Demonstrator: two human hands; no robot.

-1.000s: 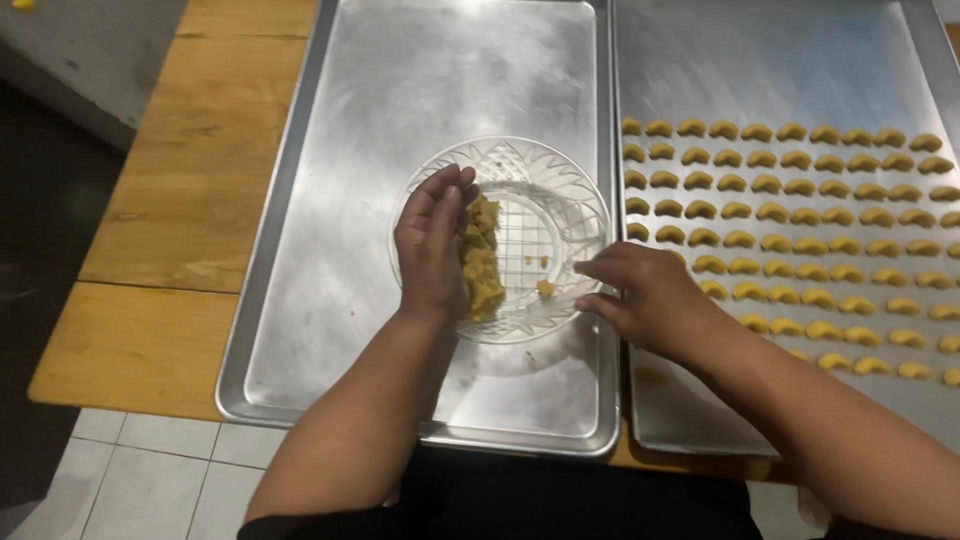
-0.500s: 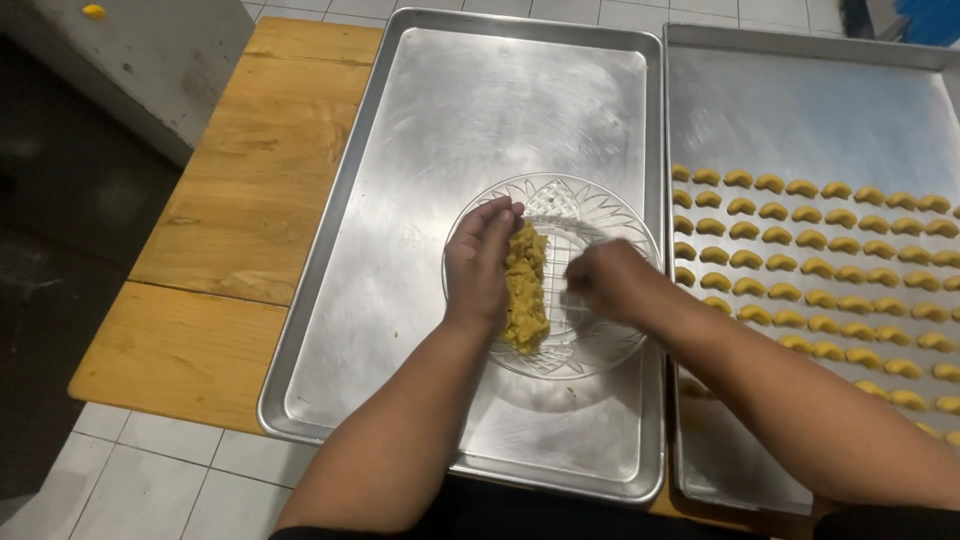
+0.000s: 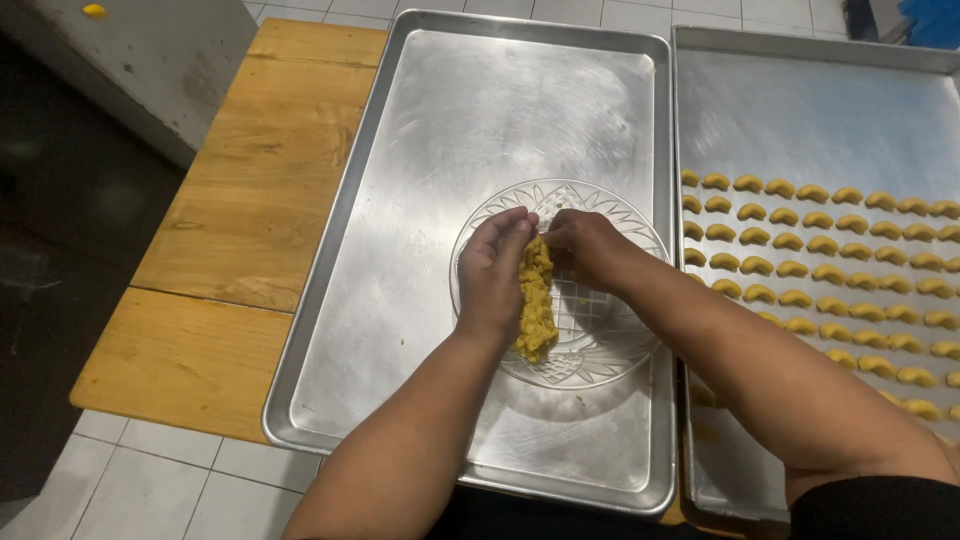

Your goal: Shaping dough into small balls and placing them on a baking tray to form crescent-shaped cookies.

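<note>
A long lump of yellow dough point(image 3: 536, 300) lies along my left hand point(image 3: 492, 272), which holds it over a clear patterned glass plate point(image 3: 600, 345). My right hand point(image 3: 585, 245) meets the left at the far end of the lump, its fingertips pinching the dough there. The plate stands on a steel baking tray point(image 3: 420, 180) in front of me.
A second steel tray point(image 3: 800, 110) on the right carries several rows of small crescent dough pieces point(image 3: 820, 270). Both trays rest on a wooden table point(image 3: 250, 210). White floor tiles show at the near left, a grey concrete block at the far left.
My right hand has moved left from the plate's right side to the top end of the dough and pinches it. The left hand keeps holding the lump.
</note>
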